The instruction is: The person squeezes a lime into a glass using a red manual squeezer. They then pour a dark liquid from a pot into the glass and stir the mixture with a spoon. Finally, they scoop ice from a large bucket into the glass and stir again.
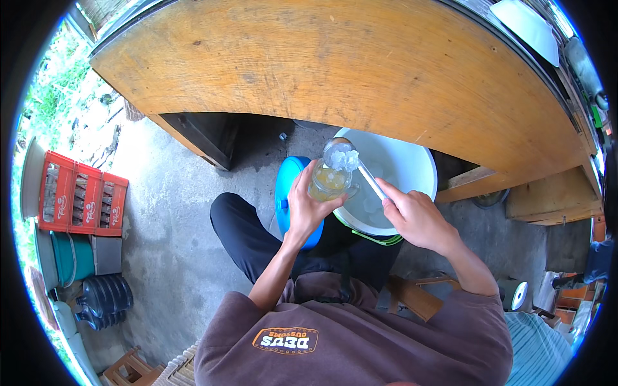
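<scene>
My left hand point(307, 200) is wrapped around a glass mug point(330, 182) that holds a yellowish drink and ice. In my right hand point(415, 214) is the handle of a metal ladle point(371, 178). The ladle's bowl, heaped with ice pieces point(344, 158), is tilted at the mug's rim. Beneath both hands stands a white-lined cooler bucket point(410, 159) with ice and water inside and a green handle point(379, 238). A blue round lid point(281, 186) rests on edge beside it, partly hidden by my left hand and arm.
A wooden counter point(309, 62) spans the front, overhanging the bucket's far side. Red crates of bottles point(82, 195), a teal tub point(72, 258) and large water jugs point(104, 299) stand at left. A wooden stool point(417, 296) is at lower right. Part of another person point(596, 260) shows at far right.
</scene>
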The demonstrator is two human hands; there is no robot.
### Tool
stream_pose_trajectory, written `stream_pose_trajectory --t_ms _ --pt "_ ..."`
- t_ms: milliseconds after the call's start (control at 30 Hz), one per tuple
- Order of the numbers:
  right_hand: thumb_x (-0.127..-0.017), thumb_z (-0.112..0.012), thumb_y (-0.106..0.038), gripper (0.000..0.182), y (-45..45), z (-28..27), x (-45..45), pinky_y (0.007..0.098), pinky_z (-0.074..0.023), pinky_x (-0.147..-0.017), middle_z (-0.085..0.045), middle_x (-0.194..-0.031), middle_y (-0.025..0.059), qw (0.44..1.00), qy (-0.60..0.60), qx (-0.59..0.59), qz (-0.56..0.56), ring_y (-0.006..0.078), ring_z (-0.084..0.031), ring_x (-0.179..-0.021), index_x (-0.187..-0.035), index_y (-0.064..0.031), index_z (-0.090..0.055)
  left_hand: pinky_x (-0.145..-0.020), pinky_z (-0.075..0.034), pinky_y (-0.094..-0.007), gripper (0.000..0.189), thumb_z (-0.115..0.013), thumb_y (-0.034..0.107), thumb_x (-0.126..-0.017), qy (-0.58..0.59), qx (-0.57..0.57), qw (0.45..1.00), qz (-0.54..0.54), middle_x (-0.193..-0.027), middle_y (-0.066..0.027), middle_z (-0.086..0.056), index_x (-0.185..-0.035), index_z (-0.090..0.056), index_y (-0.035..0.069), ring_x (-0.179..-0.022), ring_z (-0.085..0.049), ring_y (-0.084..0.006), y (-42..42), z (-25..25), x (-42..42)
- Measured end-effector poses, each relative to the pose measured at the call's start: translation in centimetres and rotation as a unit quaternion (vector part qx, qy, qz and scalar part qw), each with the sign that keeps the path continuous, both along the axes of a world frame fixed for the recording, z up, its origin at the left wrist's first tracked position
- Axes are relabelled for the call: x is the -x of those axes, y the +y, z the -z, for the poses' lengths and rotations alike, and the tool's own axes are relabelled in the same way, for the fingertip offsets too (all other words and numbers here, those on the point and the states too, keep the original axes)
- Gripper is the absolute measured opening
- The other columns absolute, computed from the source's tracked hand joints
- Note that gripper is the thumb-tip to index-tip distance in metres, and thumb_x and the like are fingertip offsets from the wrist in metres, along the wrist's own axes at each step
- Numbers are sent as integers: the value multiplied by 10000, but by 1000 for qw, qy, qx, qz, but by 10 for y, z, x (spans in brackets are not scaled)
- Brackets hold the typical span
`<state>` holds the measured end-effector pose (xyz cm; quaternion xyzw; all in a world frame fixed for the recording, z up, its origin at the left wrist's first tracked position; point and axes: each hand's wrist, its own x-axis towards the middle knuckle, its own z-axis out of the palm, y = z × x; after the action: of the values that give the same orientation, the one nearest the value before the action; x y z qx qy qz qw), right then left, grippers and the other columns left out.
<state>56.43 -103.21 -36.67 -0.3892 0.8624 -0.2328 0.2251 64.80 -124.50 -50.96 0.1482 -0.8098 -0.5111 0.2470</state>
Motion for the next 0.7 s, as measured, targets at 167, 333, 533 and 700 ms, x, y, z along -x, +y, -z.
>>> stream_pose_trajectory --t_ms 167,333,533,700 --pt "-1015 -513 -168 472 2 4 -4 493 -520 -666 -665 -696 207 998 52 -18 -7 399 -656 -634 -1437 42 -506 -1035 -505 -426 927 -953 244 -595 -18 5 1000 -9 -1284 -238 -652 -1364 -554 -86 -1194 -641 -346 5 -4 4" --pt "-1009 -528 -164 460 7 7 1 491 -512 -667 -659 -715 229 999 15 13 25 397 -660 -649 -1418 46 -528 -1010 -508 -389 881 -954 224 -613 -8 14 1000 -8 -1196 -179 -702 -1350 -561 -57 -1138 -671 -260 8 -7 8" --pt "-1011 -538 -151 462 10 8 3 482 -508 -687 -666 -796 265 995 -51 66 54 398 -674 -722 -1417 68 -516 -1018 -505 -385 844 -950 204 -620 -1 3 1000 -4 -1210 -161 -698 -1337 -577 -37 -1147 -665 -245 8 -6 8" --pt "-1014 -539 -158 463 10 3 4 474 -511 -697 -672 -820 269 984 -139 58 94 394 -683 -745 -1421 61 -514 -1038 -489 -382 831 -949 195 -621 22 4 1000 -2 -1211 -151 -694 -1332 -584 -32 -1150 -660 -236 6 -4 7"
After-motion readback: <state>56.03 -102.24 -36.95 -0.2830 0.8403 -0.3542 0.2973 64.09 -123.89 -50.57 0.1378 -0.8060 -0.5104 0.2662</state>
